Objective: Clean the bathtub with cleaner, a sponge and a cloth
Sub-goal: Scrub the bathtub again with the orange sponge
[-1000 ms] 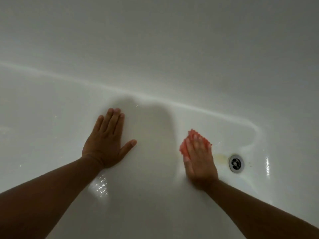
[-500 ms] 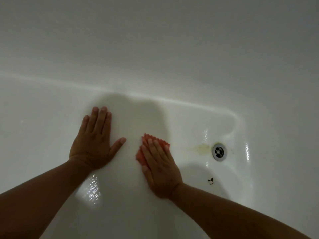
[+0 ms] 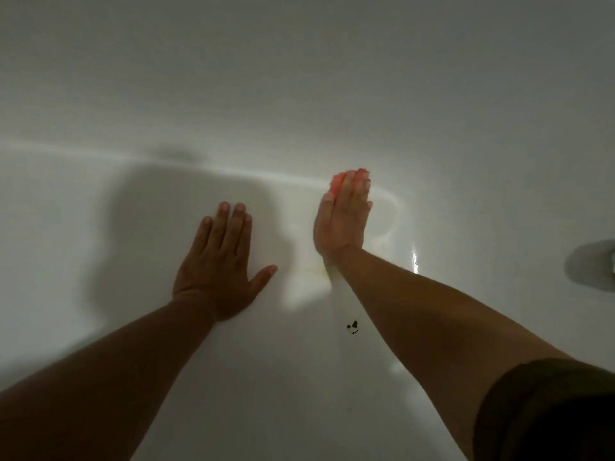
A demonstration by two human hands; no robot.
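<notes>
Scrubbing seems midway: right hand (image 3: 342, 221) presses a pinkish-red sponge (image 3: 334, 183) flat-fingered against the glossy white bathtub's (image 3: 66, 247) far floor edge, left hand (image 3: 221, 264) spread empty, while a yellowish stain (image 3: 312, 271) and dark specks (image 3: 352, 327) remain.

Your right hand (image 3: 342, 221) presses the pink sponge (image 3: 335, 183) at the foot of the bathtub wall (image 3: 299, 78). That wall blocks travel ahead of the fingertips. Between your 2 hands a narrow strip of floor is passable. Left of your left hand (image 3: 218, 261) the floor is open. Well right of the right fingers stands a blurred grey shape (image 3: 590, 261).
</notes>
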